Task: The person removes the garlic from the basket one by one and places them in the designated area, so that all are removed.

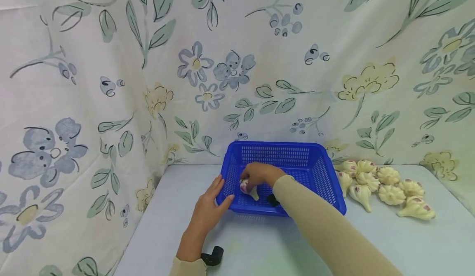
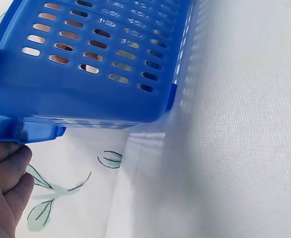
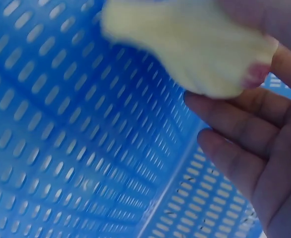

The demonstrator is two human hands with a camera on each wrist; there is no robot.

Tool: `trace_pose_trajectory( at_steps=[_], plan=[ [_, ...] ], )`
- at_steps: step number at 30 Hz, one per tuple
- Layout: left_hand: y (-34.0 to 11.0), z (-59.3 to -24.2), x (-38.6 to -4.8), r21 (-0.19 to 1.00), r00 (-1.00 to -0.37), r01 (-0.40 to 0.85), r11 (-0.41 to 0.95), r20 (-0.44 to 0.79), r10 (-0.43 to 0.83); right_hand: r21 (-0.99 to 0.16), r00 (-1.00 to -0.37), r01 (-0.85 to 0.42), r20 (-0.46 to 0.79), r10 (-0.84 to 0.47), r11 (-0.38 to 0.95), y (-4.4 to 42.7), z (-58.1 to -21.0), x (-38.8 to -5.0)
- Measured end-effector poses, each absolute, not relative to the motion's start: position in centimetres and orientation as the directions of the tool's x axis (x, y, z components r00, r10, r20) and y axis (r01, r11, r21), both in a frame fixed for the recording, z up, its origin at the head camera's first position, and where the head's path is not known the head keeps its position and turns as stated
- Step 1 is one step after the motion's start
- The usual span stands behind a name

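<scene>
In the head view my right hand (image 1: 258,174) is inside the blue plastic basket (image 1: 283,144), at its left end. It holds a garlic bulb (image 1: 253,190) with a purple-tinged base, the pale stem pointing toward the front. The right wrist view shows thumb and fingers around the bulb (image 3: 200,49), close to the slotted basket (image 3: 61,99). My left hand (image 1: 208,210) rests against the basket's front left corner, fingers extended along the outer side and thumb on the rim. The left wrist view has its fingertips touching beneath the basket's lip (image 2: 36,131).
Right of the basket lie several garlic bulbs (image 1: 391,194) in a loose group on the white table (image 1: 252,243). Black wrist gear (image 1: 213,256) shows by the left wrist. A floral curtain (image 1: 237,61) hangs behind the table and along its left side.
</scene>
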State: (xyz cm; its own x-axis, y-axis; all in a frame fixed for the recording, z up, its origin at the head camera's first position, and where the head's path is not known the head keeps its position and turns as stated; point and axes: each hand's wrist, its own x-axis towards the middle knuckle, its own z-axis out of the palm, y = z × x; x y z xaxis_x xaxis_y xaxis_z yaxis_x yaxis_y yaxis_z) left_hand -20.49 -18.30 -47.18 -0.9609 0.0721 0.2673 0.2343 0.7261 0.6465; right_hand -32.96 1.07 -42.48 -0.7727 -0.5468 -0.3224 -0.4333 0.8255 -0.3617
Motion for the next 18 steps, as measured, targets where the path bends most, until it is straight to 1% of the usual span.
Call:
trace_pose_trajectory(
  at_steps=[10,18],
  plan=[
    [-18.2,-46.9,-20.3,0.637,-0.958,0.243,0.731,0.276,0.077,-0.393,-0.782,-0.418,-0.304,-0.544,0.819,2.4,-42.3,-33.1],
    [-18.2,-46.9,-20.4,0.641,-0.957,0.248,0.726,0.28,0.079,-0.425,-0.787,-0.436,-0.247,-0.565,0.793,3.6,-42.3,-33.4]
  ],
)
